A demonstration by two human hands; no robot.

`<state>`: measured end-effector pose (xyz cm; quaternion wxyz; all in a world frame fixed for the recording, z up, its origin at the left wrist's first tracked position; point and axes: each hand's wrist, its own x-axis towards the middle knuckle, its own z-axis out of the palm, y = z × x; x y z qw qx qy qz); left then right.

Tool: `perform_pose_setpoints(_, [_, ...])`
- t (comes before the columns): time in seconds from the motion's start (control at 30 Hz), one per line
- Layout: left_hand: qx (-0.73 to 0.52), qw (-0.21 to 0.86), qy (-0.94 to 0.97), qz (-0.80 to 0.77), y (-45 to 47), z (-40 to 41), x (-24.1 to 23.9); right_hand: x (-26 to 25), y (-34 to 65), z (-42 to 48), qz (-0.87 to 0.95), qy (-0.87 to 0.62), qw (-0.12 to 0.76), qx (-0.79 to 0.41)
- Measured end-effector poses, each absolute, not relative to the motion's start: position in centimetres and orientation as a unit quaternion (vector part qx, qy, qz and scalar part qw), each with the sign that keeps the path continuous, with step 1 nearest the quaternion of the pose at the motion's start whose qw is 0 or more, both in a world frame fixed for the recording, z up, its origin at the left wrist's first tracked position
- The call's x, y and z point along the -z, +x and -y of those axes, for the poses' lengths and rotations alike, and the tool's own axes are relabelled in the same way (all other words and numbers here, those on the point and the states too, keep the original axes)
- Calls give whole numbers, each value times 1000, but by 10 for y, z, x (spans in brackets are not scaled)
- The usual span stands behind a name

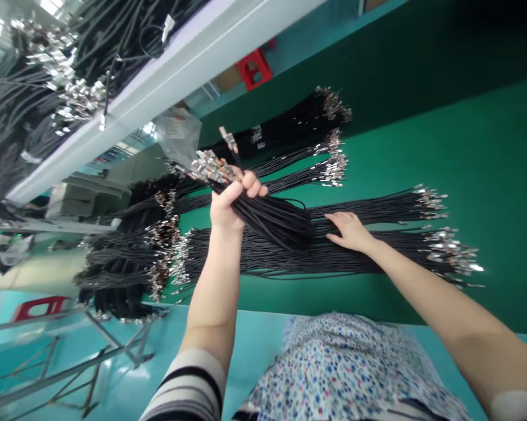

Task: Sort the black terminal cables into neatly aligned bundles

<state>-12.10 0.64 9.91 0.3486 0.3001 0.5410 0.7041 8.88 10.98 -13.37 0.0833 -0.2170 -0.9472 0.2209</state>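
My left hand (232,196) is closed around a bundle of black cables (274,219), just below the metal connectors (213,166) at their ends. The bundle is doubled back in a loop that hangs to the right, above the table. One connector end (229,140) sticks up apart from the others. My right hand (350,231) has its fingers stretched out, palm down, over long rows of black cables (390,248) near the loop. Whether its fingertips touch the cables I cannot tell. Silver connectors (451,251) end those rows on the right.
More cable bundles (290,126) lie at the back of the green table (486,164). Dark bundles (118,263) pile up at its left end. A pale shelf rail (158,76) slants across the upper left, with cables above it. Red stools (255,69) stand on the floor.
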Motion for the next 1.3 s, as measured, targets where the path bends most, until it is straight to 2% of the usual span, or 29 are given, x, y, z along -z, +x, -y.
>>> perform_pose_setpoints(0.17, [-721,406,273,-491,-159,-22,-100,112,70,-107,947,-263,-52,-180])
perform_pose_setpoints(0.3, [-752,425,267,-427,-200,-19,-99,102,62,-111,943,-297,-64,-134])
perform_pose_setpoints(0.37, [-759,407,268,-432,-214,-15,-99,93,64,-107,945,-304,-11,-125])
perform_pose_setpoints(0.43, [-760,392,274,-441,-219,-11,-99,83,72,-93,927,-337,94,-134])
perform_pose_setpoints(0.47, [-758,389,276,-445,-217,-10,-100,80,77,-81,904,-364,155,-161])
perform_pose_setpoints(0.53, [-749,392,282,-453,-209,-10,-102,81,83,-51,824,-421,239,-293])
perform_pose_setpoints(0.57, [-743,397,284,-458,-203,-10,-103,85,84,-35,770,-435,249,-394])
perform_pose_setpoints(0.63, [-734,408,292,-458,-190,-10,-106,101,79,-12,643,-430,208,-598])
perform_pose_setpoints(0.7, [-726,423,305,-448,-180,-7,-110,120,66,-5,556,-402,179,-705])
perform_pose_setpoints(0.77, [-717,429,324,-444,-173,-2,-114,135,51,-16,519,-386,203,-735])
perform_pose_setpoints(0.83, [-709,427,343,-444,-169,6,-119,140,39,-38,452,-369,296,-756])
perform_pose_setpoints(0.93, [-706,428,364,-432,-167,19,-124,129,38,-75,214,-300,466,-805])
perform_pose_setpoints(1.0, [-711,433,367,-415,-168,28,-127,113,49,-97,79,-255,518,-812])
perform_pose_setpoints(1.07, [-728,436,359,-388,-173,38,-131,92,64,-113,37,-227,525,-819])
perform_pose_setpoints(1.17, [-767,424,335,-347,-187,57,-143,55,77,-128,84,-204,487,-845])
perform_pose_setpoints(1.3, [-815,350,306,-344,-204,91,-182,3,58,-128,155,-175,444,-865])
